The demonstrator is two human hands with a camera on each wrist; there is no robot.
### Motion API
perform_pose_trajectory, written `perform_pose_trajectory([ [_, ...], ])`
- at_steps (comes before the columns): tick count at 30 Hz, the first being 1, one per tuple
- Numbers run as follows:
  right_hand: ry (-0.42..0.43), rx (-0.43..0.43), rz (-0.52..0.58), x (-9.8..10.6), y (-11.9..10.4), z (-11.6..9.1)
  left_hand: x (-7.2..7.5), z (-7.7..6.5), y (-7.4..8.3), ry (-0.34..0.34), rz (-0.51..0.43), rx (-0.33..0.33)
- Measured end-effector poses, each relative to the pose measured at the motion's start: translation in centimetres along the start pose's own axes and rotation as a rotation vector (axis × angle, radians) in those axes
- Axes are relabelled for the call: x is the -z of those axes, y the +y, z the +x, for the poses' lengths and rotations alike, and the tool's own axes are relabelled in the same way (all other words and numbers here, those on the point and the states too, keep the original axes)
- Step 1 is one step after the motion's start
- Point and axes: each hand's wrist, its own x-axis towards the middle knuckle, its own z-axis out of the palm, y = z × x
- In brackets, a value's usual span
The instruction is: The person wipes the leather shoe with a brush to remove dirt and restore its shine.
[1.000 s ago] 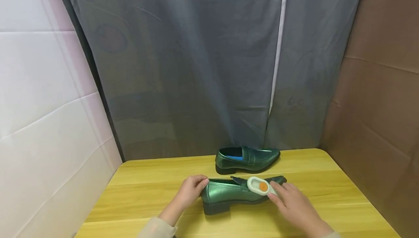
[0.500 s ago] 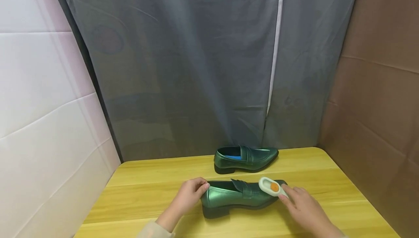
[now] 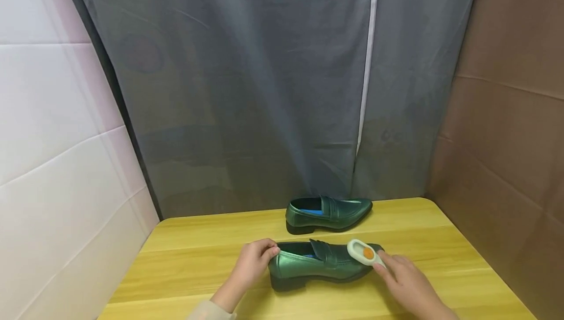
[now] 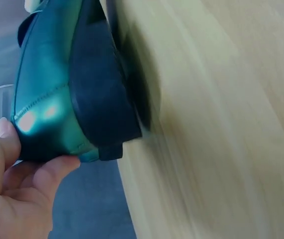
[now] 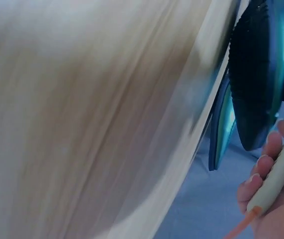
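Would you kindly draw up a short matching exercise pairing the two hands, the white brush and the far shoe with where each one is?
Things:
1. left hand
2. right hand
3. white brush
4. far shoe

Places:
A. standing alone near the curtain
B. over the near shoe's toe
C. gripping the near shoe's heel
D. holding the brush's handle

Pairs: 1-C, 2-D, 3-B, 4-A

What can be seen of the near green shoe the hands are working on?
The near shoe is a glossy metallic-green loafer with a strap across the vamp, a dark sole and a low block heel. It stands upright on the wooden table, toe pointing right. The left hand holds its heel end; the right hand holds a white brush with an orange spot against its toe.
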Motion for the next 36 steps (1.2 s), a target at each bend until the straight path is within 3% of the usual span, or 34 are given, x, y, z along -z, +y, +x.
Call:
perform_pose_trajectory([
  [5,-0.055,-0.015,-0.052,-0.5,-0.1,0.4,-0.6,0.1,-0.5,0.073,0.028,-0.06],
  [9,-0.063,-0.016,-0.07,-0.9,0.1,0.6,-0.9,-0.2,-0.8,0.091,0.035,-0.049],
  [15,-0.008,-0.018,-0.114,-0.6,0.5,1.0,-0.3,-0.6,-0.7,0.03,0.022,-0.01],
  [21,-0.019,-0.067,-0.092,-0.1,0.7,1.1,0.0,-0.6,-0.3,-0.039,-0.027,0.07],
  [28,-0.061,-0.065,-0.052,-1.0,-0.8,1.6,0.4,-1.0,-0.2,-0.035,-0.056,0.101],
  [36,-0.079,-0.072,-0.014,-1.7,-2.3,1.7,0.1,-0.9,0.1,-0.043,-0.031,0.077],
])
